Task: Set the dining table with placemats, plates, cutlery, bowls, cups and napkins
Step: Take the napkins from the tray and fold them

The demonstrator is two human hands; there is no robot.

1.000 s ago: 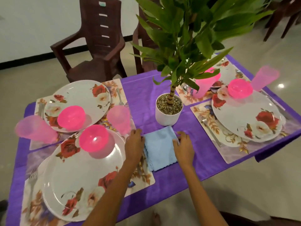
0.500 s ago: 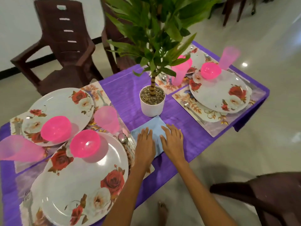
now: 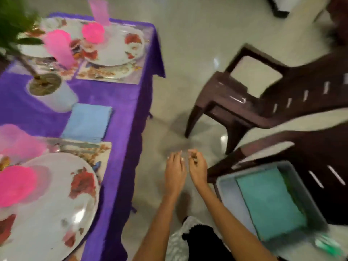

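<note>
A folded light blue napkin [image 3: 88,122] lies flat on the purple tablecloth [image 3: 120,102], between the white plant pot [image 3: 49,93] and the near floral placemat [image 3: 98,153]. Floral plates [image 3: 56,202] with pink bowls [image 3: 15,185] and pink cups [image 3: 58,47] stand at the near and far settings. My left hand [image 3: 174,174] and my right hand [image 3: 197,168] hang side by side over the floor, off the table's right edge, both empty with fingers loosely curled. To their right a grey bin [image 3: 308,196] holds a folded teal napkin [image 3: 267,202].
Two dark brown plastic chairs [image 3: 263,102] stand right of the table; the grey bin rests on the nearer one. A green item [image 3: 329,245] lies by the bin's lower right corner. Pale tiled floor [image 3: 197,53] lies between table and chairs.
Both hands have lifted off the blue napkin and moved right, off the table. The view has swung right toward the chairs and the bin. The napkin stays flat by the pot.
</note>
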